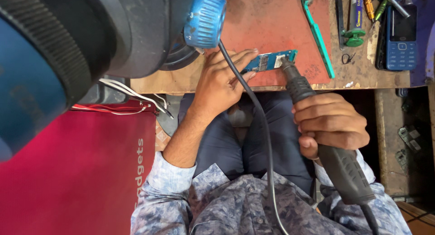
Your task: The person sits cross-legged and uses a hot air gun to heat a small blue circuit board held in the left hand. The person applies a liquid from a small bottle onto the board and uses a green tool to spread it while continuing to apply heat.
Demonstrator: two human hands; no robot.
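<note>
- The left hand (222, 81) lies with its fingers stretched out flat and close together, their tips pressing down the near end of a small blue circuit board (272, 61).
- The circuit board rests on a reddish mat (272, 17) near the front edge of a worn wooden bench (362, 76).
- The right hand (331, 124) is curled in a closed fist around the dark grey handle of a hot-air tool (317, 126); its nozzle tip sits at the far right end of the board, on or just above it.
- A black cable (260, 121) crosses over the left hand and runs down over the person's lap.
- A green toothbrush (317, 33) lies on the mat, right of the board.
- Further right on the bench are a blue keypad phone (401, 40), a small tube on a green stand (355, 17) and several screwdrivers (376, 6).
- A large blue-and-black device with a ribbed blue knob (206, 19) fills the upper left, close to the camera.
- A red bag (77, 171) lies at lower left, below loose white wires (131, 94).
</note>
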